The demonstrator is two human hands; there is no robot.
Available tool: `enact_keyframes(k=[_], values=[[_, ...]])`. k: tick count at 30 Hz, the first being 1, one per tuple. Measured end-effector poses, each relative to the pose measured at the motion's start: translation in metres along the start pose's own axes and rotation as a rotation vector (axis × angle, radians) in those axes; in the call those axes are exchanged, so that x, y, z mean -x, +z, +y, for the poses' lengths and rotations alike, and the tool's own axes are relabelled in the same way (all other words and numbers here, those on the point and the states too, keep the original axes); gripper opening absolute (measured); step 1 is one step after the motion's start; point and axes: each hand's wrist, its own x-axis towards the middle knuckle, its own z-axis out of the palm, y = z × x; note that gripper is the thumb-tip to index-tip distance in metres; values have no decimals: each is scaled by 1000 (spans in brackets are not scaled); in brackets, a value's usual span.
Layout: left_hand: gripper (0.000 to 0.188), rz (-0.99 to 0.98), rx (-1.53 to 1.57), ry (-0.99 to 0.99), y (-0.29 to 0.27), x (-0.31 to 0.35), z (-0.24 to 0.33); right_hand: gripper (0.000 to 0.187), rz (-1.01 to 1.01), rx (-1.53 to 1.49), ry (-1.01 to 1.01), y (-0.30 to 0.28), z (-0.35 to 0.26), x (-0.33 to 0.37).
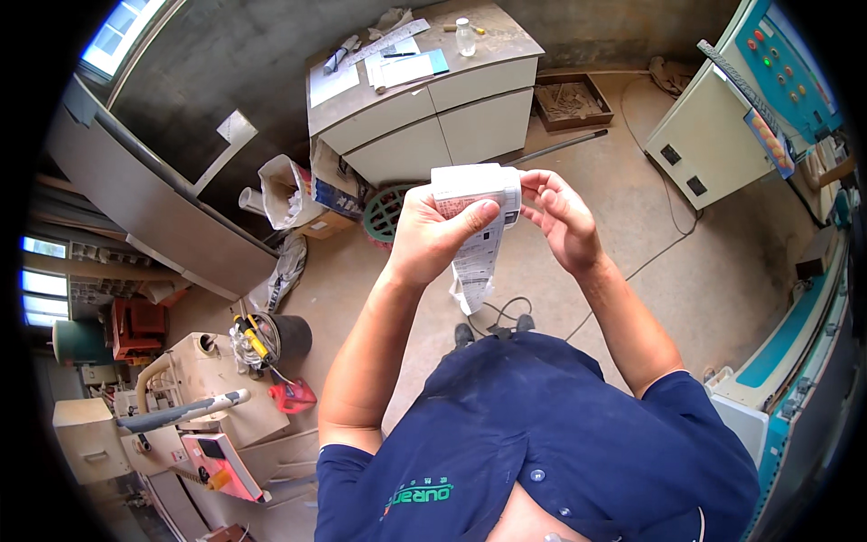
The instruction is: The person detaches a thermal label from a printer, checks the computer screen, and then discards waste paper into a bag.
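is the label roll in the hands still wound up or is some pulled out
Partly unwound: the left hand grips the white roll of labels, a printed strip hangs loose below it, and the right hand pinches the roll's end.

Dusty concrete floor [713, 298] — white cabinet [433, 108] against grey wall [235, 63], daylit window [117, 32].

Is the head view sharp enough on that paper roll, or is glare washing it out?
Head view: the paper roll is lit evenly and fairly sharp, the top pale but not blown out; the window is overexposed; straight edges of the cabinet bend near the dark rim.
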Motion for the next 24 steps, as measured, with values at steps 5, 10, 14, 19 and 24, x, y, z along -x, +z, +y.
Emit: enact_keyframes(k=[5,10,14,19,24], values=[[22,53,30,50,7,-5,4,40,-252,69,55,20,-13,10],[21,208,201,-7,3,-19,22,36,-276,265,-25,27,3,5],[17,335,372,118,-10,-46,48,27,-295,287,146,31,10,7],[17,287,302,239,-40,-60,79,29,-358,310,272,31,24,17],[13,333,295,265,-48,-67,90,30,-341,196,315,37,16,23]])
